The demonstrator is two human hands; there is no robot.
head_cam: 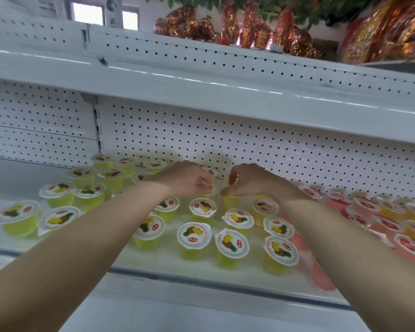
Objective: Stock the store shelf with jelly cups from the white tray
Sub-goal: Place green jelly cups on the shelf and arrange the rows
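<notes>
Several yellow pineapple jelly cups (pixel 194 238) with white printed lids stand on the white store shelf (pixel 15 178). Both my arms reach in over them toward the back row by the pegboard. My left hand (pixel 185 179) is curled, its fingertips on the lid rim of a yellow cup (pixel 211 189) at the back. My right hand (pixel 244 180) grips the top of another yellow jelly cup (pixel 230 202) right beside it, fingers pinched over its lid. The white tray is out of view.
Red and orange jelly cups (pixel 367 209) crowd the shelf to the right. A white pegboard back wall (pixel 225 140) closes the shelf; the upper shelf (pixel 201 89) overhangs it, carrying red-gold foil packets (pixel 249 32). Bare shelf surface lies at the far left.
</notes>
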